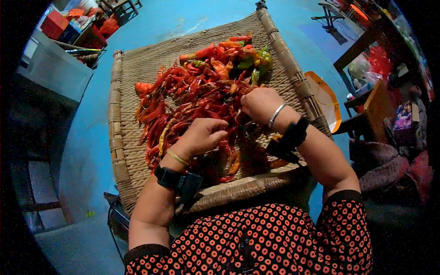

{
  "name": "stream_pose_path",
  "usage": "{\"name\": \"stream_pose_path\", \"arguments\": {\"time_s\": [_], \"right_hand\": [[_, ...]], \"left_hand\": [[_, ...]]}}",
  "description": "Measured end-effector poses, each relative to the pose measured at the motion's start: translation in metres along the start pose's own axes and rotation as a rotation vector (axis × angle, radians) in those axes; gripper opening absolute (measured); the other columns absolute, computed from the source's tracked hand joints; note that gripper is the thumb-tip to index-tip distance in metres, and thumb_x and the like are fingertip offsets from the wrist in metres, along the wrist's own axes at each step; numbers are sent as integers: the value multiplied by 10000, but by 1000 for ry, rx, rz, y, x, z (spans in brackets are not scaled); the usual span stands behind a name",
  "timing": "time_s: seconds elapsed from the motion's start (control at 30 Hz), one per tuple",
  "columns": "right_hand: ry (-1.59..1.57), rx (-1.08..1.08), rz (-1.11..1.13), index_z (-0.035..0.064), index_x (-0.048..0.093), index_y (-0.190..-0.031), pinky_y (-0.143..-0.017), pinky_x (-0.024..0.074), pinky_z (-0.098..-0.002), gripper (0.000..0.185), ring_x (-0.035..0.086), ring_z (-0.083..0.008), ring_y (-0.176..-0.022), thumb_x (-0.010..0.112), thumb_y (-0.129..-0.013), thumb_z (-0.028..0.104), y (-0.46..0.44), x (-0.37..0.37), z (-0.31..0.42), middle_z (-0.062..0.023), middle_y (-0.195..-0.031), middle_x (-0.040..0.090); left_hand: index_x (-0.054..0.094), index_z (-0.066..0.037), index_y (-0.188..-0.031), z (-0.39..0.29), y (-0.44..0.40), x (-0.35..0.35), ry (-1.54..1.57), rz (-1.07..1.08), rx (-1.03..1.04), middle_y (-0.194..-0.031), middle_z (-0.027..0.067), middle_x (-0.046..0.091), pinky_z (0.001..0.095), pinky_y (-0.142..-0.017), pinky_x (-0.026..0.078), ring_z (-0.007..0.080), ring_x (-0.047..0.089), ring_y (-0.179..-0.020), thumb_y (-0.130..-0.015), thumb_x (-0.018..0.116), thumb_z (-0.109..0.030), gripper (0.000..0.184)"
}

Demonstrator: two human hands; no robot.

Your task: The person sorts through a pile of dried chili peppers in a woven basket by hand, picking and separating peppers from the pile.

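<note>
A heap of red chili peppers [183, 98], many wrinkled and dried, lies spread over a woven tray [133, 68] with a thick bound rim. My left hand [201, 135] is over the near part of the heap, its fingers curled and the thumb close to them; what they hold, if anything, is hidden. Farther right, my right hand [263, 106] is closed at the right side of the heap with its fingertips turned down among the peppers, so its grip does not show. Beyond it lie a few green peppers [263, 59]. A yellowish chili pepper [163, 137] rests left of my left hand.
Blue floor [87, 151] surrounds the tray. An orange-rimmed basin [323, 98] stands close to its right edge. A wooden chair [378, 107] and bagged goods are farther right. Boxes [54, 25] and a pale cabinet [55, 66] stand at the upper left.
</note>
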State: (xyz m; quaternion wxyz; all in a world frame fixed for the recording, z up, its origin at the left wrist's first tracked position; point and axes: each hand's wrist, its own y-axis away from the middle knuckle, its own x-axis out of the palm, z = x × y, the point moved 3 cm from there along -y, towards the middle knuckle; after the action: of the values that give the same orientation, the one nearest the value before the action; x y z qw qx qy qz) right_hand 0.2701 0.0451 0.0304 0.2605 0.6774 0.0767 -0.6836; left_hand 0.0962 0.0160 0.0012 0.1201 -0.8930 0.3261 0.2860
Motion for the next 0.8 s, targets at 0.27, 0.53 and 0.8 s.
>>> {"name": "stream_pose_path", "arguments": {"time_s": [0.27,0.53,0.8], "right_hand": [[-140,-197,-18,161,398,-1160,-620,458,-379,520,540,-300,-768,612,-701,275,-3,31,24,-108,-941,488],[11,-166,140,101,525,-980,-614,459,-392,297,562,-283,-749,594,-709,196,2,31,8,-114,-751,571],[-709,-264,-69,72,531,-1022,-546,479,-296,309,584,-156,-586,538,-722,-1,18,1,-20,-78,-743,596]], "left_hand": [[488,-57,-1049,20,9,-33,-675,-383,-96,-1030,114,489,372,-795,385,296,450,-928,-695,616,-181,396],[465,-57,-1061,24,3,1,-443,-86,73,-1065,127,476,375,-809,395,308,461,-946,-675,625,-156,429],[550,-38,-898,-2,5,-15,-303,-265,47,-854,126,557,359,-746,418,301,508,-862,-673,612,-123,248]]}}
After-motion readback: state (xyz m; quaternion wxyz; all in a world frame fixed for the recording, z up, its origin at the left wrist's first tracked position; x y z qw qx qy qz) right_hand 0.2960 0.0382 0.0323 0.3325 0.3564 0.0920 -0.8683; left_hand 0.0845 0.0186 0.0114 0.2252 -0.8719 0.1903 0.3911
